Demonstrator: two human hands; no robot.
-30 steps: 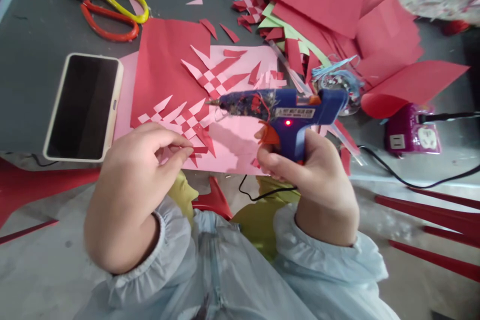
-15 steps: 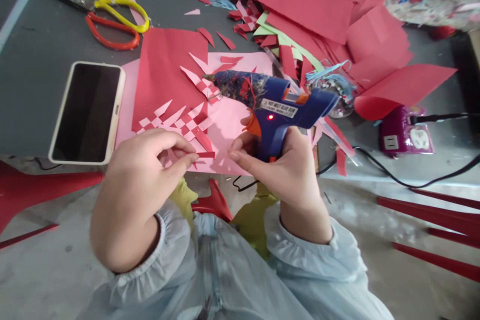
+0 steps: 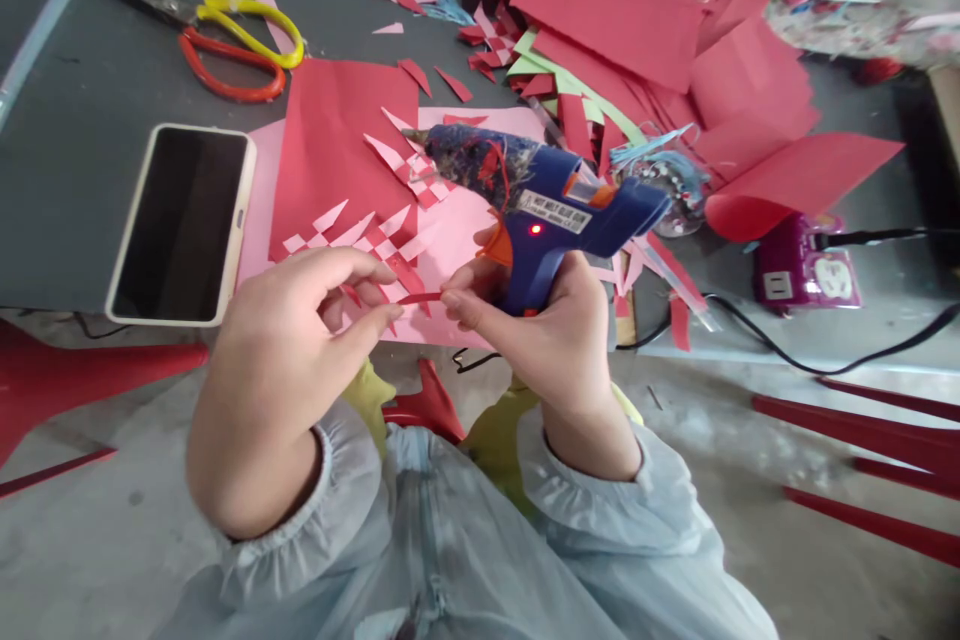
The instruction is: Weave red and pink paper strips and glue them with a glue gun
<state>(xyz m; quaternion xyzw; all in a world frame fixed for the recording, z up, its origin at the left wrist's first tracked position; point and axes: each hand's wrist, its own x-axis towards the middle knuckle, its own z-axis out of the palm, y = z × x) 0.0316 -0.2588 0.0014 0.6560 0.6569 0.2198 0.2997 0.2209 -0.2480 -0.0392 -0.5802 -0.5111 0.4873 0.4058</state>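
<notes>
Between the fingertips of both hands stretches a narrow red paper strip (image 3: 420,298). My left hand (image 3: 296,325) pinches its left end. My right hand (image 3: 551,335) wraps the handle of a blue hot glue gun (image 3: 525,190) with a lit red light, and its thumb and forefinger meet the strip's right end. The gun's nozzle points left, over woven red-and-pink paper pieces (image 3: 424,182). Another woven piece (image 3: 382,240) lies just beyond my left hand. Beneath are a red sheet (image 3: 330,140) and a pink sheet (image 3: 469,235).
Scissors with yellow and red handles (image 3: 240,50) lie at the upper left, above a phone (image 3: 180,225). Red paper sheets (image 3: 615,20) pile up at the back right. A purple power adapter (image 3: 806,265) with a black cable (image 3: 765,325) sits at the right.
My right hand, with the glue gun, has moved left, and its fingertips now reach the strip's free end. My left hand keeps its pinch on the strip.
</notes>
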